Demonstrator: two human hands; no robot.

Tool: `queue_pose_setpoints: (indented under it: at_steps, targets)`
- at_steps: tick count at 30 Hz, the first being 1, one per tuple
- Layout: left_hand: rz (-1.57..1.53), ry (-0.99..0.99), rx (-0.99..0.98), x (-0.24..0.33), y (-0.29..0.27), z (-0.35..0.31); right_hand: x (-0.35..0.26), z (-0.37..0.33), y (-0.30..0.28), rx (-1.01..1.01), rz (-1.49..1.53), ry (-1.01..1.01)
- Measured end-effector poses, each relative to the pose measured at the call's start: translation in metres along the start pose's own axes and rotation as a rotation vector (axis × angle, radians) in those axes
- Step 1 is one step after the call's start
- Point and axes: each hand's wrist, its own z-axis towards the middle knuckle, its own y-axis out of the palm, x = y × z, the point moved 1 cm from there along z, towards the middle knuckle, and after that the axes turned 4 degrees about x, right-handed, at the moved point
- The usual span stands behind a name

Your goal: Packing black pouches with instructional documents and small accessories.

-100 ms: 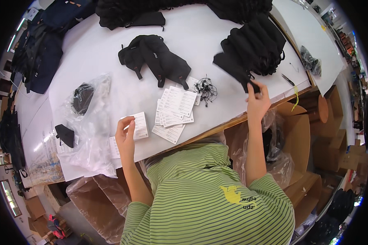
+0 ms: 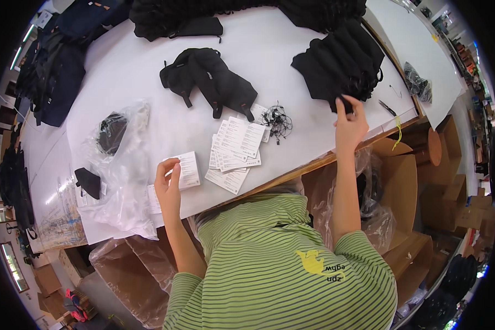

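Plastic wrapping, clear and crumpled, lies at left. The left hand is beside white cards, thumb and fingers curved, slightly apart. At right, the right hand pinches the near end of a black pouch at its pile; the cloth should handle light and floppy, best held there. The table is smooth, white; cardboard boxes stand below.
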Motion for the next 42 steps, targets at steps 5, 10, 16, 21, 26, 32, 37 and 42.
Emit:
queue_pose_setpoints:
  at_steps: [5, 10, 16, 21, 26, 32, 37, 42]
  targets:
    - [0.248, 0.128, 0.095, -0.007, -0.013, -0.002, 0.006, 0.075, 0.036, 0.238, -0.180, -0.304]
    - [0.723, 0.251, 0.231, -0.032, -0.015, -0.008, -0.002, 0.087, 0.053, 0.000, -0.512, -0.295]
    - [0.859, 0.168, 0.138, -0.056, -0.015, -0.011, -0.004, 0.023, 0.067, -0.271, -0.245, -0.414]
    - [0.844, 0.215, 0.232, -0.041, -0.007, -0.013, 0.046, -0.008, 0.119, -0.611, -0.474, -0.261]
    - [0.788, 0.208, 0.265, -0.022, -0.005, -0.012, 0.055, -0.015, 0.140, -0.705, -0.580, -0.373]
    - [0.287, -0.106, -0.025, -0.028, -0.014, -0.002, -0.019, 0.007, 0.120, -0.774, 0.272, 0.008]
    - [-0.234, -0.095, -0.051, 0.028, 0.015, -0.015, -0.111, 0.015, 0.083, -0.758, 0.574, -0.168]
    - [-0.189, -0.025, -0.195, 0.054, 0.049, -0.026, -0.114, -0.032, 0.078, -0.927, 0.447, -0.157]
